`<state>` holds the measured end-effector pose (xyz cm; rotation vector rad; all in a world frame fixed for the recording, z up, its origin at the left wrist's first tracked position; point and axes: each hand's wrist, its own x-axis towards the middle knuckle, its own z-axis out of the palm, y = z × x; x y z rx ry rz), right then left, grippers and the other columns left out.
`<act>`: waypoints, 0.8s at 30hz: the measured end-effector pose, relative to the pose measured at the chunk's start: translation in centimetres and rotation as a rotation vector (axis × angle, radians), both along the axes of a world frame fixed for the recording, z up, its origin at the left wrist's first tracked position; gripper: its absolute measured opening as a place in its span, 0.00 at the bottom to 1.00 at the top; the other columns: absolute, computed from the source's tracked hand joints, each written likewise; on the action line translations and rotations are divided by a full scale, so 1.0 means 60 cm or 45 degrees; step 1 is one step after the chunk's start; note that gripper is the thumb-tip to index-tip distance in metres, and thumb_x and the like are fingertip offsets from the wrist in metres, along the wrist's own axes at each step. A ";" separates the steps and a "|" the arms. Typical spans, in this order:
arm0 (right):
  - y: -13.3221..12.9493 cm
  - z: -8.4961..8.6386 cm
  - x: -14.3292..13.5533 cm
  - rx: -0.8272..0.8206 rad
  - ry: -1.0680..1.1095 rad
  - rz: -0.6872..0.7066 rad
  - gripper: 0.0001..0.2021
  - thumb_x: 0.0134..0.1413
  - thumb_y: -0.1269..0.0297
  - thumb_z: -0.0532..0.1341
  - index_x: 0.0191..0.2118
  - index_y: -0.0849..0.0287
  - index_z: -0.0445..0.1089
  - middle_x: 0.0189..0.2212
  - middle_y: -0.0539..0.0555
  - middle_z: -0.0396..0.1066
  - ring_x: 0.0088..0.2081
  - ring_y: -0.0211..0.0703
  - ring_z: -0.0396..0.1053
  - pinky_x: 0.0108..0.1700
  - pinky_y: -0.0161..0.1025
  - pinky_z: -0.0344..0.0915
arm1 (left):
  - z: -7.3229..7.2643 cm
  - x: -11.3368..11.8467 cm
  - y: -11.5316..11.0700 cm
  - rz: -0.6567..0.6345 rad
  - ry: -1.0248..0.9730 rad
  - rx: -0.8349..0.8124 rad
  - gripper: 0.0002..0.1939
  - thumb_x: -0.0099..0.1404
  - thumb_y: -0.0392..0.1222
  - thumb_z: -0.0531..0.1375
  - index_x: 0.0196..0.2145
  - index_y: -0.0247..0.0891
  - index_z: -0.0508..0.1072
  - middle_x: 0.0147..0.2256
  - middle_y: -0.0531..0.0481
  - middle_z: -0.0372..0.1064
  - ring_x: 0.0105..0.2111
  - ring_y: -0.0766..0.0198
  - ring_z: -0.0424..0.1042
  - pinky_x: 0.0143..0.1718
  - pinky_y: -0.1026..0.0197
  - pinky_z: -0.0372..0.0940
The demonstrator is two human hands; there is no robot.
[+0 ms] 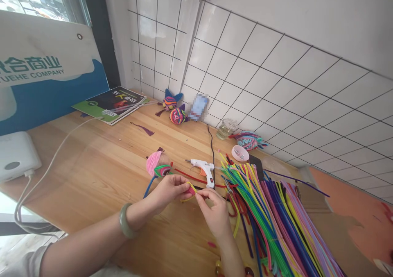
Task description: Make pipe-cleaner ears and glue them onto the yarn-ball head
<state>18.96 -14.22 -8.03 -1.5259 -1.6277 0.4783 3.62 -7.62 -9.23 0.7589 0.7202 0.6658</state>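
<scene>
Taking the white glue gun (208, 169) as our landmark, we have both bare hands on the near side of it, slightly to its left. Our left hand (168, 191) has its thumb and index finger clamped on a small pink and yellow piece (191, 189), which is just below the glue gun as we look down. Our right hand (215, 212) has its thumb and forefinger pinched together at the right end of that piece; we cannot tell how tightly. On our left wrist, farther toward us than the glue gun, we wear a pale green bangle (125, 221). To the left of the glue gun we see a pink-wrapped ball (153, 163) with a green striped part, and between it and the glue gun runs a red stem (186, 176). To the right of the glue gun we have a wide bundle of coloured stems (276, 221), with a small pink bowl (240, 153) beyond the bundle's end. Farther back than the glue gun, toward the tiled wall, we see a lidded glass jar (225, 130) and a blue-and-red striped figure (248, 141), both to the right. Back and to the left of it lie a dark red tassel (144, 129) and printed booklets (115, 105).
</scene>
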 end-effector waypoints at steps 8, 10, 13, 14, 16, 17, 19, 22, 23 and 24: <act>0.002 0.001 -0.003 -0.055 0.056 -0.037 0.08 0.51 0.66 0.56 0.28 0.60 0.71 0.25 0.53 0.71 0.26 0.41 0.66 0.30 0.36 0.65 | -0.002 0.000 0.001 -0.018 0.028 0.002 0.16 0.47 0.48 0.65 0.26 0.30 0.75 0.27 0.47 0.73 0.29 0.65 0.72 0.40 0.62 0.65; 0.002 0.001 -0.003 -0.094 0.074 -0.048 0.08 0.51 0.65 0.56 0.28 0.60 0.71 0.25 0.54 0.71 0.27 0.41 0.66 0.29 0.36 0.65 | -0.002 -0.001 0.001 -0.015 0.008 0.000 0.15 0.47 0.48 0.66 0.27 0.31 0.75 0.28 0.46 0.74 0.31 0.64 0.72 0.41 0.62 0.65; 0.002 0.003 -0.004 -0.150 0.092 -0.063 0.08 0.51 0.65 0.57 0.28 0.61 0.72 0.25 0.54 0.71 0.27 0.41 0.66 0.29 0.36 0.65 | 0.000 -0.001 0.002 -0.002 -0.001 -0.023 0.14 0.47 0.46 0.66 0.28 0.31 0.76 0.29 0.45 0.74 0.32 0.63 0.72 0.43 0.61 0.65; 0.002 0.003 -0.005 -0.160 0.096 -0.067 0.08 0.51 0.64 0.57 0.28 0.61 0.72 0.25 0.54 0.71 0.26 0.41 0.66 0.29 0.36 0.64 | 0.001 -0.001 0.003 -0.001 0.002 -0.029 0.14 0.47 0.46 0.66 0.28 0.31 0.76 0.29 0.45 0.74 0.32 0.63 0.72 0.43 0.60 0.65; 0.002 0.004 -0.005 -0.159 0.106 -0.075 0.08 0.50 0.64 0.57 0.28 0.61 0.72 0.24 0.54 0.72 0.25 0.40 0.66 0.28 0.35 0.65 | 0.001 -0.001 0.003 -0.002 0.011 -0.033 0.14 0.47 0.45 0.66 0.28 0.31 0.76 0.29 0.45 0.75 0.32 0.62 0.73 0.44 0.59 0.65; 0.002 0.005 -0.005 -0.156 0.114 -0.077 0.08 0.50 0.64 0.57 0.28 0.61 0.72 0.24 0.54 0.72 0.25 0.40 0.66 0.27 0.35 0.65 | 0.000 -0.001 0.003 -0.005 0.012 -0.030 0.14 0.48 0.45 0.66 0.29 0.31 0.77 0.29 0.45 0.75 0.33 0.62 0.73 0.44 0.59 0.65; 0.002 0.004 -0.005 -0.160 0.136 -0.086 0.09 0.50 0.63 0.58 0.28 0.61 0.72 0.24 0.54 0.72 0.25 0.41 0.67 0.27 0.35 0.65 | 0.000 -0.001 0.003 -0.015 0.005 -0.027 0.14 0.48 0.45 0.66 0.29 0.31 0.77 0.30 0.45 0.74 0.34 0.61 0.73 0.45 0.58 0.65; 0.002 0.002 -0.003 -0.214 0.188 -0.100 0.09 0.50 0.61 0.58 0.28 0.61 0.72 0.24 0.54 0.72 0.25 0.42 0.67 0.28 0.36 0.65 | 0.002 -0.001 0.002 -0.018 -0.054 -0.029 0.13 0.50 0.45 0.64 0.29 0.30 0.76 0.30 0.45 0.74 0.34 0.61 0.72 0.46 0.58 0.65; 0.002 0.000 -0.002 -0.237 0.208 -0.100 0.10 0.49 0.61 0.58 0.28 0.61 0.71 0.24 0.54 0.72 0.26 0.42 0.67 0.28 0.36 0.64 | 0.004 -0.002 0.002 -0.014 -0.082 -0.034 0.14 0.51 0.46 0.64 0.28 0.30 0.76 0.29 0.45 0.74 0.34 0.61 0.72 0.45 0.58 0.65; 0.002 -0.001 -0.001 -0.262 0.228 -0.098 0.10 0.49 0.60 0.58 0.28 0.61 0.71 0.24 0.54 0.72 0.26 0.42 0.67 0.28 0.36 0.64 | 0.007 -0.003 0.001 -0.009 -0.103 -0.044 0.14 0.53 0.46 0.63 0.29 0.30 0.76 0.28 0.45 0.73 0.33 0.62 0.72 0.45 0.58 0.66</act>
